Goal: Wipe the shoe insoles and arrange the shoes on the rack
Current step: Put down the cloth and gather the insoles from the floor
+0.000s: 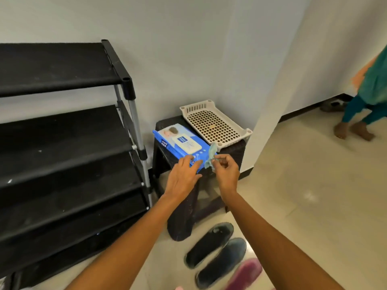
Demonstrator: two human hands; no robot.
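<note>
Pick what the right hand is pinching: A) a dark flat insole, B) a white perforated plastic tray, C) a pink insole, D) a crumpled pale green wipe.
D: the right hand pinches the crumpled pale green wipe beside the blue wipes pack.

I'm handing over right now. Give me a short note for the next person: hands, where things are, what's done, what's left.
Left hand rests open on the wipes pack, which lies on the dark stool. Right hand pinches a wipe beside the pack. Two dark insoles and a pink one lie on the floor by the stool. The rack shelves in view hold no shoes. Left: wipe the insoles, arrange shoes.
</note>
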